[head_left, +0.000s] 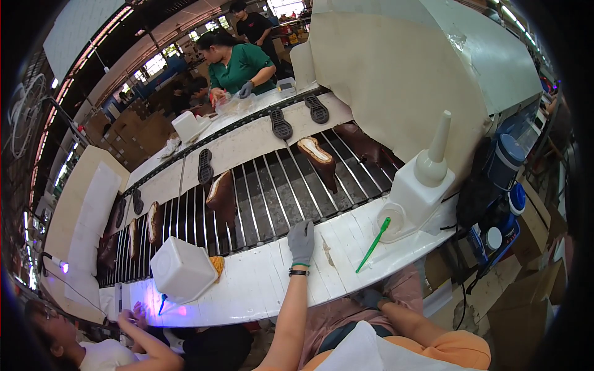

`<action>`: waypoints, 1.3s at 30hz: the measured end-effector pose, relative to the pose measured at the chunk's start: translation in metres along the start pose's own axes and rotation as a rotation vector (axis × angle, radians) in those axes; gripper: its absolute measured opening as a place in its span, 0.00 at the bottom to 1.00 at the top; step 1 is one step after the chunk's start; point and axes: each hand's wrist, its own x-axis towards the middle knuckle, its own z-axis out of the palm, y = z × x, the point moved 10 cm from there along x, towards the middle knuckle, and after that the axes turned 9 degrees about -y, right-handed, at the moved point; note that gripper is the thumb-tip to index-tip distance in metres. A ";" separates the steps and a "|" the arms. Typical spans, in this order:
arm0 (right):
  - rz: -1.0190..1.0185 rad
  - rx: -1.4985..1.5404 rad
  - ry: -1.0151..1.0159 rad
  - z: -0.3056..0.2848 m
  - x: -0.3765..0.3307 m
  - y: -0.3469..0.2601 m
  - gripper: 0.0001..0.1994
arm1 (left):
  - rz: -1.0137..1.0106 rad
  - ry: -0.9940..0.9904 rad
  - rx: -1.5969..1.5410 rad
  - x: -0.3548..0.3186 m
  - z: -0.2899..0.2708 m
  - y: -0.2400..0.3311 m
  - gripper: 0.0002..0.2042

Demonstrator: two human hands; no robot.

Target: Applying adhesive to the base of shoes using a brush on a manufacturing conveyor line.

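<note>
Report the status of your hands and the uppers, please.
Left hand at the conveyor's near edge, right hand low by the lap, both grips unclear. Uppers on the conveyor, untouched. Green brush on the bench, clear of both hands.

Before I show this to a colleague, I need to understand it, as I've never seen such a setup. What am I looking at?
No robot here, just a person's gloved hands. The single picture comes from a fisheye camera on their head, looking down, so straight edges bend.

The left hand seems to rest at the far edge of a white ledge; the right hand is lower, below the near edge. Neither visibly holds anything.

On the ledge are a white bottle with a tall nozzle, a slim green tool and a blocky white container. Beyond, brown shoe uppers lie on a bed of metal rods, with dark soles further back.
</note>
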 end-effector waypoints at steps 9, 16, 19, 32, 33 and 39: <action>0.016 0.023 -0.053 0.002 0.001 0.001 0.23 | -0.001 -0.010 -0.008 0.002 0.002 0.001 0.11; -0.098 -0.059 -0.177 -0.008 -0.036 -0.050 0.25 | -0.003 0.006 0.044 0.010 0.006 -0.005 0.12; -0.171 -0.148 -0.511 -0.018 -0.094 -0.118 0.24 | -0.011 0.022 0.025 0.012 0.005 -0.004 0.12; -0.790 1.104 -0.020 -0.421 -0.061 -0.361 0.20 | -0.059 -0.065 0.037 0.013 0.013 -0.003 0.12; -0.737 1.097 0.099 -0.449 -0.043 -0.353 0.18 | -0.072 -0.087 0.037 0.013 0.014 -0.004 0.12; -0.362 0.886 0.684 -0.581 0.042 -0.257 0.20 | -0.057 -0.075 -0.029 0.015 0.008 0.000 0.12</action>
